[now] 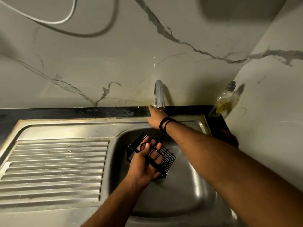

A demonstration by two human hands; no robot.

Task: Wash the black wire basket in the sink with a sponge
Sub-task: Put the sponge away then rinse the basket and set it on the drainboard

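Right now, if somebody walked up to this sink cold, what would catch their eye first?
Probably the black wire basket, gripped by the left hand over the basin of the stainless steel sink, above its drain. Next, the right hand, reaching across to the base of the curved chrome tap at the back rim. A clear soap pump bottle stands in the right corner.

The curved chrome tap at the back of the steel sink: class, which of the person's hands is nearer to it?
Right. The right hand reaches up to the curved chrome tap, at its base. The left hand is lower, over the steel sink, gripping the black wire basket.
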